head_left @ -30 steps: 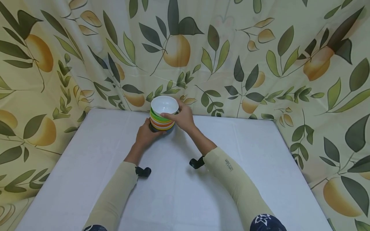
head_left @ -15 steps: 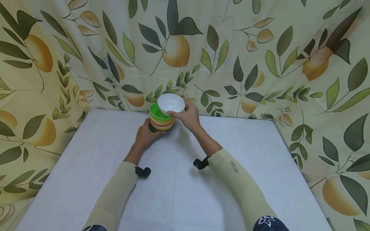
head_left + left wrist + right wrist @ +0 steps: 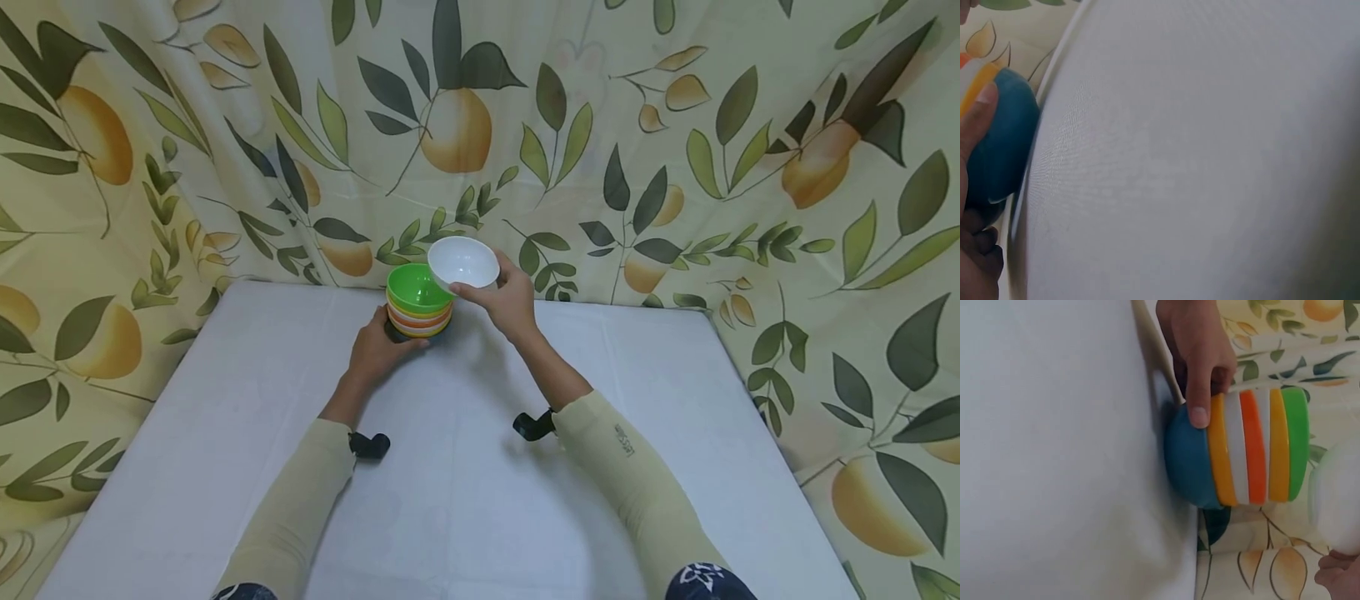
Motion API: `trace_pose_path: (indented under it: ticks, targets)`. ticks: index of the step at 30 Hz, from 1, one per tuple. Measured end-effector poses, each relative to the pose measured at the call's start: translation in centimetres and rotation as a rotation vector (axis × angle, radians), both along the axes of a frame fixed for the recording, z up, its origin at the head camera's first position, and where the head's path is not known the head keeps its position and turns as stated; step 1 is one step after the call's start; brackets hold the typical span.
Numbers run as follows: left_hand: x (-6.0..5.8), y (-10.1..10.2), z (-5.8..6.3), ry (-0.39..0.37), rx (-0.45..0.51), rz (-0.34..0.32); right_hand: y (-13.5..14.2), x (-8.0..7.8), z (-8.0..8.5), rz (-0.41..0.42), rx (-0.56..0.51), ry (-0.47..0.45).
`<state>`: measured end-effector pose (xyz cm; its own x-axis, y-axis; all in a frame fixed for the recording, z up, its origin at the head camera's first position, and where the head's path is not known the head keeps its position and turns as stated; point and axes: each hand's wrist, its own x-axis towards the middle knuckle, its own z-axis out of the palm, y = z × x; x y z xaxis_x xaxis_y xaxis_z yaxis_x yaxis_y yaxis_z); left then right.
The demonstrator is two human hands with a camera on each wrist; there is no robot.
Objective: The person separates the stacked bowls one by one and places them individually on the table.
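A stack of nested bowls stands near the table's far edge, with a green bowl (image 3: 417,286) on top and a blue bowl (image 3: 1190,459) at the bottom. Between them show yellow, white and orange rims. My left hand (image 3: 375,350) grips the stack low down, its thumb lying along the blue bowl (image 3: 1013,134) in the left wrist view. My right hand (image 3: 510,300) pinches a white bowl (image 3: 463,262) by its rim, thumb in front and fingers mostly hidden behind. That white bowl is tilted, held up to the right of the green one and apart from it in the right wrist view.
A white cloth covers the table (image 3: 450,483), whose far edge runs just behind the stack. Behind and at both sides hangs a curtain (image 3: 570,192) printed with fruit and leaves. A black wrist mount (image 3: 534,426) juts from the right sleeve, another black mount (image 3: 370,446) from the left.
My right hand has lifted the white bowl off the stack and carried it up and to the right, uncovering the green bowl. My left hand has stayed on the stack.
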<state>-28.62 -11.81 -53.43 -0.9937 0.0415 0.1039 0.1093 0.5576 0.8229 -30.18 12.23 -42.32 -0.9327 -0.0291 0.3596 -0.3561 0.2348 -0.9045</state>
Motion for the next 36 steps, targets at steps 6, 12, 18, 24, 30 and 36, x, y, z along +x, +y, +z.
trace_pose_path:
  ticks: [6, 12, 18, 24, 30, 36]
  targets:
    - [0.1, -0.1, -0.1, -0.013, -0.002, 0.005, 0.4, 0.2, -0.7, -0.025, 0.024, -0.005]
    - [0.2, 0.0, -0.1, -0.036, 0.0, 0.006, 1.0, 0.5, -1.2, -0.04, 0.003, -0.011]
    - [0.3, -0.1, 0.2, -0.03, -0.004, 0.014, 1.3, 0.8, -1.5, -0.06, -0.04, -0.031]
    - [0.4, -0.1, 0.5, -0.019, 0.005, 0.013, 1.9, 1.0, -2.4, -0.086, -0.025, -0.037]
    - [0.4, 0.0, 0.5, -0.012, 0.003, 0.012, 2.5, 1.0, -3.5, -0.113, -0.022, -0.041]
    - [0.4, 0.1, 0.4, -0.017, 0.009, 0.014, 3.2, 1.3, -4.5, -0.117, -0.014, -0.061]
